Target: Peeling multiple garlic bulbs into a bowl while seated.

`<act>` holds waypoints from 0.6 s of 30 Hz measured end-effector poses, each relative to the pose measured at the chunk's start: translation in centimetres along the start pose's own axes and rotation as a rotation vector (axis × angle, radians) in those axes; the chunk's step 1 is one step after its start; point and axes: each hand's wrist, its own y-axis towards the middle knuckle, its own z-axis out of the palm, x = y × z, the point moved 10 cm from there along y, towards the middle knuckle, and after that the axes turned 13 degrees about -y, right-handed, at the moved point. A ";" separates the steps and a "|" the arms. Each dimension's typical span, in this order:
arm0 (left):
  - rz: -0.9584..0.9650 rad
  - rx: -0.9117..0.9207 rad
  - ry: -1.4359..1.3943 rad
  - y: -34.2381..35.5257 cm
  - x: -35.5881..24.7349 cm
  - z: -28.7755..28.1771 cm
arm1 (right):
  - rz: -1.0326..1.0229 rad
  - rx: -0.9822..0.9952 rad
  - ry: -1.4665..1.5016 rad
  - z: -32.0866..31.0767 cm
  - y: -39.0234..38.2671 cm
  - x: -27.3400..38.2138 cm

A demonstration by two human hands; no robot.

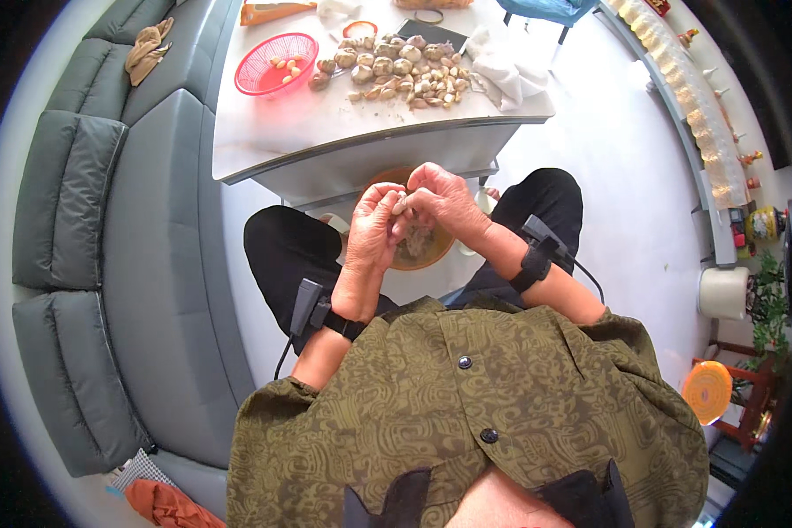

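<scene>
My left hand (374,227) and my right hand (447,204) meet in front of the table, fingertips pinched together. Between them is a small whitish garlic clove (401,201), mostly covered by the fingers. Below the hands, between my knees, stands an orange-brown round bin (431,258) with pale garlic skins (411,244) inside. Whole garlic bulbs (384,65) and a heap of loose cloves (429,89) lie on the table beyond. To their left, a pink-red plastic basket (248,77) holds several peeled cloves (288,67).
The white table (326,132) has its near edge just past my hands. A crumpled white cloth (512,72) lies at its right corner. A grey sofa (163,238) runs along my left. At the right are a white pot (723,293) and an orange round object (707,392).
</scene>
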 end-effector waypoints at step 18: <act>0.518 0.060 1.010 -1.0 -2.1 2.3 | -0.272 -0.010 -0.475 0.1 0.4 0.5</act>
